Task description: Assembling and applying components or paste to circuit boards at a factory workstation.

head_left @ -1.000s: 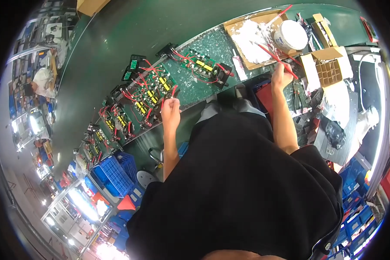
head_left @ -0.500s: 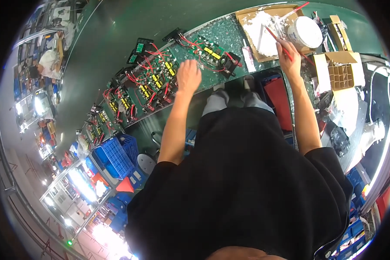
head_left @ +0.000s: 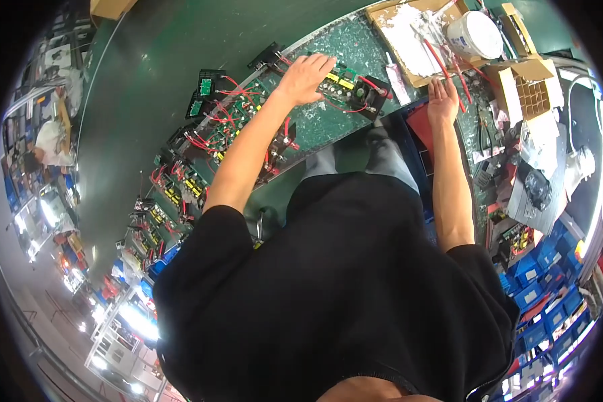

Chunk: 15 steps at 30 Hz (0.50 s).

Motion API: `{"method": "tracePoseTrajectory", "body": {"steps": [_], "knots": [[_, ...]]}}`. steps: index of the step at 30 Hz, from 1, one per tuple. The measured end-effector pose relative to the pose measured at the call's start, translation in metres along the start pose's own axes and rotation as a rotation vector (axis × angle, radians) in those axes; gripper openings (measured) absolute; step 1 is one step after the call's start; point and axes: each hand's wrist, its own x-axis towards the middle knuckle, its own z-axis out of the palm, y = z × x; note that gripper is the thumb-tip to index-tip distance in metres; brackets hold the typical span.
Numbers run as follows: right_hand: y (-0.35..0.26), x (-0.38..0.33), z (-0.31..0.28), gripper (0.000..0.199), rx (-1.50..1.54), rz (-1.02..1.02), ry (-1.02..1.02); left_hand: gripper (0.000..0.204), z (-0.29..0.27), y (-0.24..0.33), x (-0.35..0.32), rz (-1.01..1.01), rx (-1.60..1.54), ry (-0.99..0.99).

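Note:
My left hand reaches over the left part of a green circuit board with yellow components, red wires and black end pieces. Its fingers are stretched out and look loosely spread; whether they touch the board is hard to see. On the right, my right hand is palm up at the bench edge, its fingers around a thin red stick-like tool that slants toward a cardboard tray of white paste. A white tube lies between the board and this hand.
More wired boards line the bench to the left. Beside the tray stands a white tub. A divided carton sits further right, with a black plastic bag nearer me. Blue bins are at the lower right.
My left hand has moved right and farther away, over the nearest board. My right hand has drawn back toward me and turned palm up, the red tool still with it. The view has shifted.

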Motion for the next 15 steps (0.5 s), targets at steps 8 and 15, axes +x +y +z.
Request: {"method": "tracePoseTrajectory", "body": {"steps": [8, 15], "knots": [[0.020, -0.065, 0.006, 0.034, -0.371, -0.118, 0.116, 0.078, 0.008, -0.020, 0.007, 0.115, -0.129, -0.043], [0.042, -0.149, 0.023, 0.031, -0.990, -0.704, -0.098, 0.070, 0.008, -0.019, 0.008, 0.142, -0.118, 0.016]]}}
